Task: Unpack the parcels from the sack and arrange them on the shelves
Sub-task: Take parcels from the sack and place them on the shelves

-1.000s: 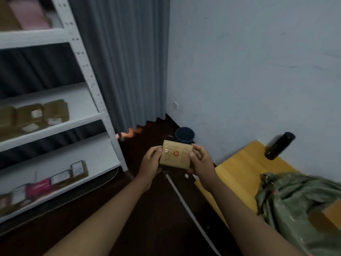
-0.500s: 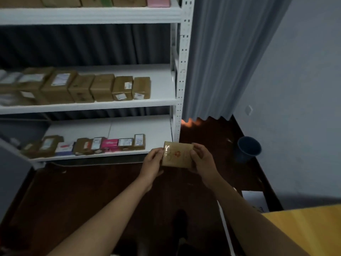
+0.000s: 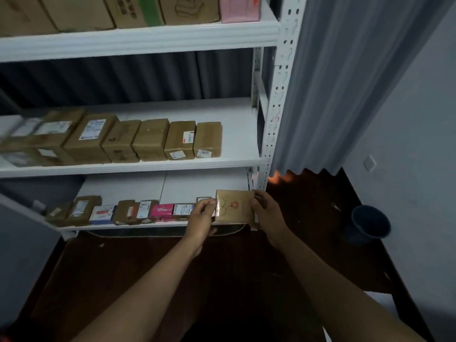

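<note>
Pinching a small brown parcel by its side edges, left hand and right hand keep the grip clamped on it, held in the air. Just behind it: bottom shelf, row of small boxes running left. Above: middle shelf with brown cartons. Far right, on the floor: dark bucket, beside grey curtain.

Parcel now nearer bottom shelf
</note>
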